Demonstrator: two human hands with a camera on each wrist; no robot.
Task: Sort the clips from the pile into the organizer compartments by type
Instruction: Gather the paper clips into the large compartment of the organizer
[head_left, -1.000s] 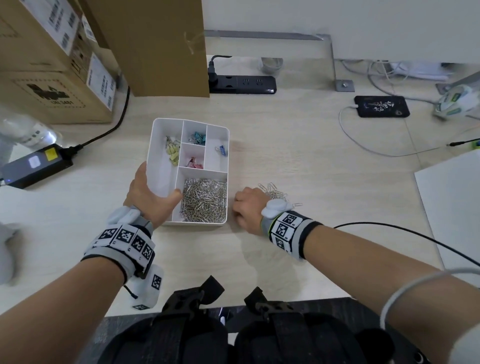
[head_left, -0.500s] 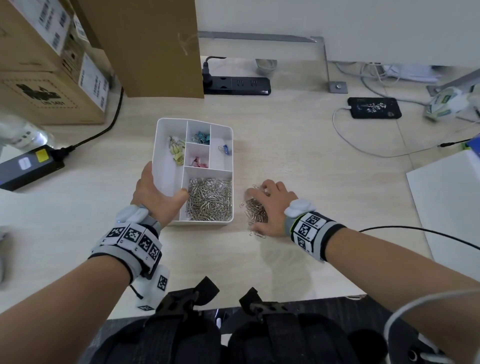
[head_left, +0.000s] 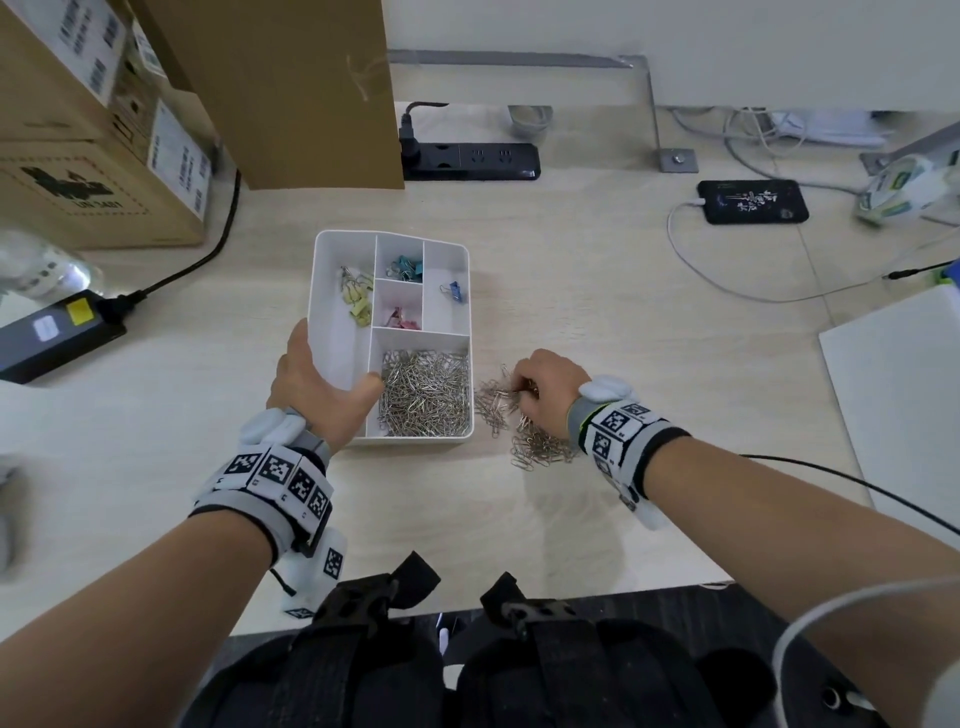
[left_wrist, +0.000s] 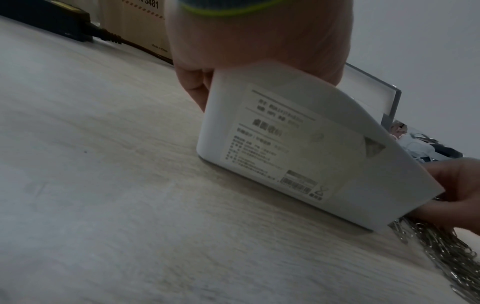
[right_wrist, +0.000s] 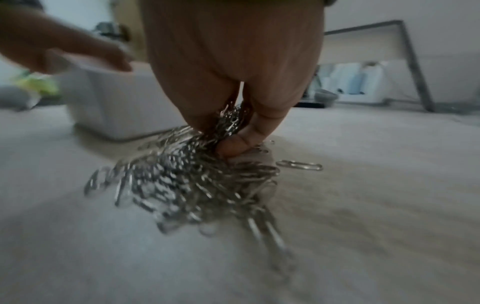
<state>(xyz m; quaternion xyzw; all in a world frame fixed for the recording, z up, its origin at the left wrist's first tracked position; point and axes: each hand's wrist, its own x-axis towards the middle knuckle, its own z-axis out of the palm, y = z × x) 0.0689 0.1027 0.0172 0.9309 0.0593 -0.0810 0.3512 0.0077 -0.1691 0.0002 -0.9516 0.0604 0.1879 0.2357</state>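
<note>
A white organizer (head_left: 332, 249) sits mid-table; its near compartment holds many silver paper clips (head_left: 423, 397). Other compartments hold yellow (head_left: 358, 306), teal (head_left: 405, 267), pink (head_left: 402, 322) and blue (head_left: 453, 292) binder clips. My left hand (head_left: 317, 387) grips the organizer's near-left corner (left_wrist: 259, 144), thumb over the rim. A pile of silver paper clips (head_left: 524, 436) lies just right of the organizer. My right hand (head_left: 545, 389) is curled on the pile, fingers (right_wrist: 241, 142) pinching a bunch of clips (right_wrist: 197, 181).
Cardboard boxes (head_left: 93, 156) stand at the back left, a black power strip (head_left: 467, 161) at the back, a power brick (head_left: 57, 332) at the left. A phone (head_left: 753, 201) on a white cable lies back right. A white sheet (head_left: 904, 395) is at the right.
My right hand spread over the pile half a second ago and has now curled, gathering clips toward the organizer. The left hand keeps its hold on the organizer.
</note>
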